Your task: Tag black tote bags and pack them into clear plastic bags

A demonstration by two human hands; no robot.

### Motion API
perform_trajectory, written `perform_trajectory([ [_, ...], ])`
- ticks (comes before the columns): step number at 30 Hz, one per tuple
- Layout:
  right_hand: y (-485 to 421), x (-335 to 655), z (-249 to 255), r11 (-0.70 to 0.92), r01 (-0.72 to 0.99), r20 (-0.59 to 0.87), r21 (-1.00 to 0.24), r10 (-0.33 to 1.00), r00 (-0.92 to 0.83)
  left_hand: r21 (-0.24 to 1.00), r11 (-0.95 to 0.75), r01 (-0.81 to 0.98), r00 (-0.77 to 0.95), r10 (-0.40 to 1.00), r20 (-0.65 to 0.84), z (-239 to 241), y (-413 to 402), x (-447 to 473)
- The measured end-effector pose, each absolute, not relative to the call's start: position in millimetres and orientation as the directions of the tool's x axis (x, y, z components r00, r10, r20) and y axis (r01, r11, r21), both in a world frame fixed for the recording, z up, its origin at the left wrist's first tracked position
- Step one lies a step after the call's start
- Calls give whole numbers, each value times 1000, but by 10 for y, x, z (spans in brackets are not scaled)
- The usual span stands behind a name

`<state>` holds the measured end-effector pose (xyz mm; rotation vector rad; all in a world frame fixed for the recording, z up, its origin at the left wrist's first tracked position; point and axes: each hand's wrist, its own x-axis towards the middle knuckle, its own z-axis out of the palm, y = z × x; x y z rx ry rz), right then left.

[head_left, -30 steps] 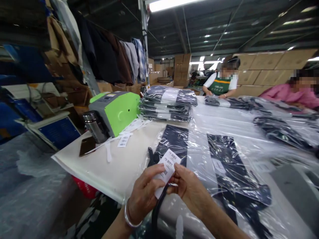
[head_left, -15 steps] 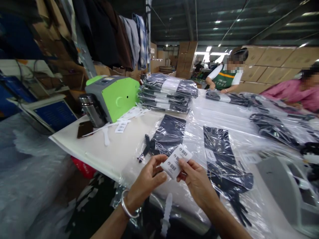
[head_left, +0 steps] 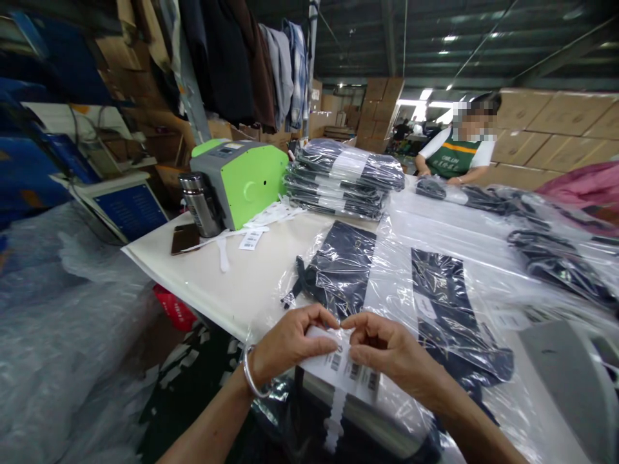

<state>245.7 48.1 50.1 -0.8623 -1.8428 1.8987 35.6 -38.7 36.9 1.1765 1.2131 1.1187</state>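
Observation:
Both my hands pinch a white sheet of barcode labels close to the table's near edge. My left hand grips its upper left part between thumb and fingers. On the upper edge, my right hand pinches with thumb and forefinger, the two hands' fingertips almost meeting. Just beyond lies a dark folded garment in a clear plastic bag. A second bagged dark garment is to the right of it. Below the labels hangs a pale notched strip.
A green and grey machine stands at the back left beside a steel flask and a phone. Bagged garments are stacked behind. A grey tape dispenser sits at right. A co-worker in a green apron handles bags across the table.
The label sheet has been lowered and turned, its barcodes now facing along the near side. My hands have come together at its upper edge. The view has shifted left.

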Motion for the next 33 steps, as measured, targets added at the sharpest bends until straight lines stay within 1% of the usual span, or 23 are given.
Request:
perform_trajectory([
  [2, 413, 2400, 442, -144, 66, -150, -987, 708, -690, 966, -7, -260, -167, 985, -38, 327, -404, 331],
  [3, 378, 2369, 411, -161, 9, -130, -987, 761, -636, 929, -49, -367, -227, 973, -39, 298, -427, 338],
  [4, 341, 2336, 379, -162, -50, -105, -986, 815, -570, 895, -76, -440, -246, 969, -39, 266, -460, 362],
  [6, 259, 2262, 310, -129, -152, -52, -980, 900, -432, 859, -72, -507, -184, 983, -26, 196, -542, 465],
  [8, 166, 2189, 229, -80, -189, -14, -979, 944, -331, 850, -41, -526, -93, 996, -10, 125, -615, 621],
  [10, 77, 2139, 146, -28, -164, 19, -986, 961, -276, 843, -31, -536, -80, 997, -14, 63, -648, 776],
  [12, 18, 2132, 82, 53, -78, 72, -996, 958, -278, 852, -54, -520, -170, 985, -41, 15, -639, 872],
  [14, 15, 2175, 64, 245, 57, 216, -968, 926, -311, 879, -64, -472, -255, 965, -66, -18, -615, 883],
  [15, 36, 2209, 78, 380, 133, 318, -915, 886, -337, 895, -55, -443, -269, 960, -74, -26, -609, 862],
  [17, 113, 2284, 142, 646, 255, 518, -720, 744, -423, 925, -9, -379, -242, 966, -90, -24, -616, 795],
  [18, 161, 2318, 185, 742, 289, 574, -605, 657, -488, 940, 14, -340, -224, 970, -96, -13, -629, 760],
  [19, 208, 2344, 227, 810, 301, 590, -503, 576, -566, 954, 28, -297, -213, 973, -95, 4, -646, 731],
  [20, 249, 2361, 263, 856, 292, 574, -427, 506, -644, 967, 32, -251, -207, 975, -86, 24, -666, 709],
  [21, 281, 2368, 290, 882, 273, 543, -383, 455, -706, 980, 23, -196, -212, 975, -65, 45, -688, 695],
  [22, 299, 2366, 305, 891, 256, 511, -375, 429, -745, 992, 4, -128, -229, 973, -34, 63, -709, 687],
  [24, 290, 2341, 302, 868, 236, 471, -436, 444, -762, 997, -49, 52, -287, 956, 62, 82, -751, 682],
  [26, 227, 2301, 275, 802, 241, 427, -546, 514, -744, 964, -113, 241, -349, 917, 195, 73, -789, 675],
  [28, 142, 2259, 252, 712, 258, 353, -654, 588, -728, 918, -154, 366, -388, 871, 301, 50, -820, 654],
  [30, 71, 2223, 245, 619, 275, 270, -736, 640, -719, 891, -157, 425, -416, 841, 347, 37, -842, 617],
  [33, 36, 2190, 264, 527, 294, 176, -797, 669, -723, 908, -130, 399, -377, 879, 292, 57, -862, 557],
])
